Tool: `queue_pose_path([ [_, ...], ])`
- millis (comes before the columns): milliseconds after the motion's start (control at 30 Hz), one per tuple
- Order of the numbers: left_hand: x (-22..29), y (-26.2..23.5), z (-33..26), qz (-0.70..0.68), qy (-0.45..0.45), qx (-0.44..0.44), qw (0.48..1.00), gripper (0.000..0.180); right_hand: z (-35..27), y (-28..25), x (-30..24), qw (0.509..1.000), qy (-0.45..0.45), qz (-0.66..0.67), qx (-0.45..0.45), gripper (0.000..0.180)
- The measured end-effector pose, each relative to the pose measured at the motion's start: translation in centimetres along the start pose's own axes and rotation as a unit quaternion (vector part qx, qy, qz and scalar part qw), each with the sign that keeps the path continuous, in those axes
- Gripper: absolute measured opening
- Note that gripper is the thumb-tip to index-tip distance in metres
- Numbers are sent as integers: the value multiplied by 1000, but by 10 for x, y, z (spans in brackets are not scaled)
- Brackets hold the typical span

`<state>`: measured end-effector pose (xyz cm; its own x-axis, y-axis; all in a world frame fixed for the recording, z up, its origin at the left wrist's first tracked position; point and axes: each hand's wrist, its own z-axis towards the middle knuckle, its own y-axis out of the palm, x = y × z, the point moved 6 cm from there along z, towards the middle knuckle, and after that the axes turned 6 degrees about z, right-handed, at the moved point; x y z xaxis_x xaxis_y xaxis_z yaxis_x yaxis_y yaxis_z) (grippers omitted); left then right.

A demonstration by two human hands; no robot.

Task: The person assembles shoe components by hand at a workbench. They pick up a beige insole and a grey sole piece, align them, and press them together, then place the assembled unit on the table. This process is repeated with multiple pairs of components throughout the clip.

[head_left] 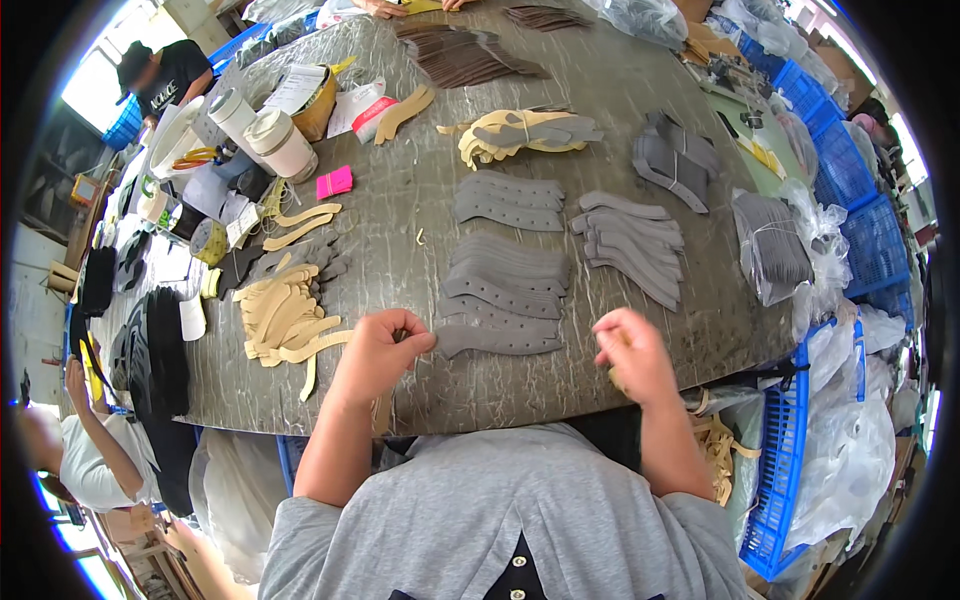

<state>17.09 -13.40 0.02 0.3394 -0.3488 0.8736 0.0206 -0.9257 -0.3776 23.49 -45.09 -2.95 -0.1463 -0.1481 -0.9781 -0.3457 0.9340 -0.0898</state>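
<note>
Curved grey strips with punched holes (505, 285) lie overlapped in a stack before me. My left hand (382, 355) is closed at the left end of the nearest strip (500, 338), its thumb tip at or almost at that end. What its fingers hold, if anything, is hidden. A narrow tan piece shows below that hand at the table edge. My right hand (637, 358) is closed too, in the air right of the stack. A small tan bit shows under its fingers, too small to name. Cream curved strips (280, 315) lie in a loose pile left of my left hand.
Further grey strips (630, 245), a tied grey bundle (675, 160), a cream-and-grey bundle (530, 135) and brown strips (465, 55) lie beyond. Jars (282, 145) and a pink pad (335, 182) stand left. A blue crate (780, 470) is at my right. Other people work nearby.
</note>
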Motion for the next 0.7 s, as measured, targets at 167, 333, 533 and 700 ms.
queue_pose_path([
  [167, -9, 15, 5, 37, -6, -43, 998, 8, 3, 43, 14, 979, 58, 187, -55, 9],
  [333, -18, 24, 20, 107, 18, -51, 993, 7, 17, 47, 29, 1000, 11, -3, -12, 9],
  [533, -31, 37, 13, 132, 14, -112, 985, 7, 10, 51, 18, 987, -63, -146, -20, 8],
  [700, -31, 39, -2, 137, 15, -153, 979, 7, -1, 48, 20, 993, -28, -116, -13, 13],
])
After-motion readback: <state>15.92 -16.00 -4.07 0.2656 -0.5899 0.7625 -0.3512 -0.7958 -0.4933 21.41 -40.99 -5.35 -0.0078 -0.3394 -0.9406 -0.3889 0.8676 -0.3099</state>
